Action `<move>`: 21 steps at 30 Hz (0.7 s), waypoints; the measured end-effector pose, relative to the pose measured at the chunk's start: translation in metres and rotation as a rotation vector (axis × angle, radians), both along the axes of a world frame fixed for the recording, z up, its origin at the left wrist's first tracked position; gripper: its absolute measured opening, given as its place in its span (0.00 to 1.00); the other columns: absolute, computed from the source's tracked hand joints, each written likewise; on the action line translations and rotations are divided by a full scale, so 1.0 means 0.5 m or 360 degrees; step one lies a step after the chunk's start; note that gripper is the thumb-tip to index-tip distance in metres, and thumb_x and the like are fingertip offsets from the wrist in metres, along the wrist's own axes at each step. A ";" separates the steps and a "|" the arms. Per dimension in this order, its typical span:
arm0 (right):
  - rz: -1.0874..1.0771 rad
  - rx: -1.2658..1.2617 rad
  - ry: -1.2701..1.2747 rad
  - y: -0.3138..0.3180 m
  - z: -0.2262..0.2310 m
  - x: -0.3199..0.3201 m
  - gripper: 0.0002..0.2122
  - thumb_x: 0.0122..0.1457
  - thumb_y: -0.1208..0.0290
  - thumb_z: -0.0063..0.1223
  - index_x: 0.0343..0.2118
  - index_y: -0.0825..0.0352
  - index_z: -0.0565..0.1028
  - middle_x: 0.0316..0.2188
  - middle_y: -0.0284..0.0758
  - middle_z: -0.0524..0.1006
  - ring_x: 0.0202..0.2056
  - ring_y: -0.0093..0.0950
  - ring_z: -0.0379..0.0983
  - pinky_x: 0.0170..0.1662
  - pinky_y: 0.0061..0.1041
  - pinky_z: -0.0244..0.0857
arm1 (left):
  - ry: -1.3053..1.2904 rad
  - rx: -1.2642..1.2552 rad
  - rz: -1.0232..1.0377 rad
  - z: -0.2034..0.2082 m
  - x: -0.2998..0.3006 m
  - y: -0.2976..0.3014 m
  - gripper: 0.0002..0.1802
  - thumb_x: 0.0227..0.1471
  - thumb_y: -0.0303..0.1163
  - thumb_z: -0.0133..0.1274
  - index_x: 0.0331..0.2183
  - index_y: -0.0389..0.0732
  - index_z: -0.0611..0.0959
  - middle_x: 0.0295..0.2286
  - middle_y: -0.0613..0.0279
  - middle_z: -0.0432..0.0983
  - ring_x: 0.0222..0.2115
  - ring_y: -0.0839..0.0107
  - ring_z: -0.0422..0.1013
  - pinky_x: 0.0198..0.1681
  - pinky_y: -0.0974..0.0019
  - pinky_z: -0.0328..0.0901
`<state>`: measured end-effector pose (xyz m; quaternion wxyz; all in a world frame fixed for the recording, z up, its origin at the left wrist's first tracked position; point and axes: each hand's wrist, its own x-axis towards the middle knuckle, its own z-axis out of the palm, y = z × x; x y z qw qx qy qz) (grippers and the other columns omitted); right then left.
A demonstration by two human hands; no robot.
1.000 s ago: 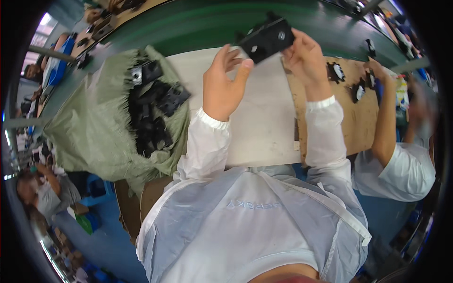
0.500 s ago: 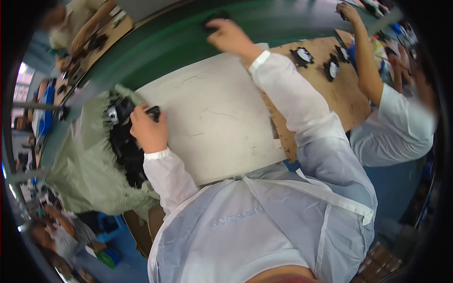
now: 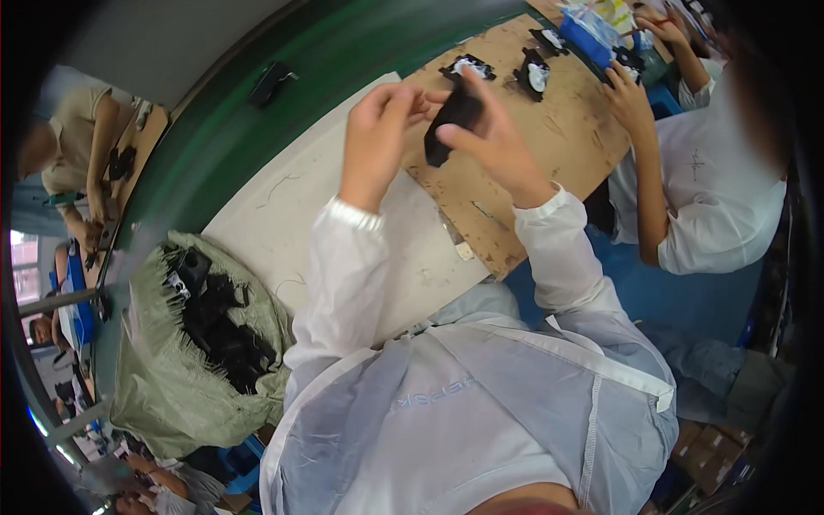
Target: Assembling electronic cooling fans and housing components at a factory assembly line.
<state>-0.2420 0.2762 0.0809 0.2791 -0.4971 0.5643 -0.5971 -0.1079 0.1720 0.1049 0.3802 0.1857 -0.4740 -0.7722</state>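
Note:
My right hand (image 3: 502,146) grips a black plastic part (image 3: 452,124), thumb across its near face and fingers behind it. Curled in from the left, my left hand (image 3: 378,137) has its fingertips at the part's upper left edge; they are somewhat blurred. Both hands are raised over the line where a white board (image 3: 300,215) meets a brown board (image 3: 515,172). To the left, a green woven sack (image 3: 163,378) gapes, with many black plastic parts (image 3: 223,318) inside.
On the green conveyor belt (image 3: 335,51) lies another black part (image 3: 270,83). Several black-and-white assemblies (image 3: 534,75) sit on the brown board. A co-worker's hand (image 3: 631,99) works at the right, near a blue bin (image 3: 592,34). Another person (image 3: 81,146) is across the belt.
My right hand has come back from the belt and now grips a black part. My left hand has left the sack and joined it. The view has turned to the right.

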 end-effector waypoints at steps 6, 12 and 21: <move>0.0079 -0.0572 -0.0731 0.094 -0.018 -0.081 0.37 0.55 0.76 0.62 0.66 0.66 0.54 0.60 0.49 0.66 0.55 0.39 0.69 0.56 0.35 0.67 | -0.1483 -0.1393 0.0307 -0.141 -0.202 -0.025 0.18 0.53 0.44 0.54 0.30 0.38 0.87 0.28 0.53 0.81 0.37 0.59 0.72 0.38 0.57 0.63; -0.0129 -0.0672 -0.0401 0.169 -0.003 -0.095 0.34 0.56 0.77 0.60 0.64 0.64 0.56 0.61 0.49 0.65 0.55 0.39 0.69 0.57 0.35 0.66 | -0.1819 -0.2066 0.0707 -0.225 -0.289 -0.058 0.16 0.49 0.44 0.54 0.27 0.42 0.88 0.27 0.56 0.81 0.33 0.53 0.70 0.39 0.52 0.59; -0.0088 -0.0569 -0.0683 0.212 -0.025 -0.086 0.32 0.55 0.78 0.58 0.61 0.60 0.55 0.55 0.44 0.70 0.50 0.40 0.73 0.53 0.33 0.67 | -0.0796 -0.2768 0.1489 -0.066 -0.090 -0.051 0.08 0.41 0.29 0.64 0.28 0.48 0.83 0.36 0.67 0.74 0.34 0.65 0.66 0.45 0.61 0.57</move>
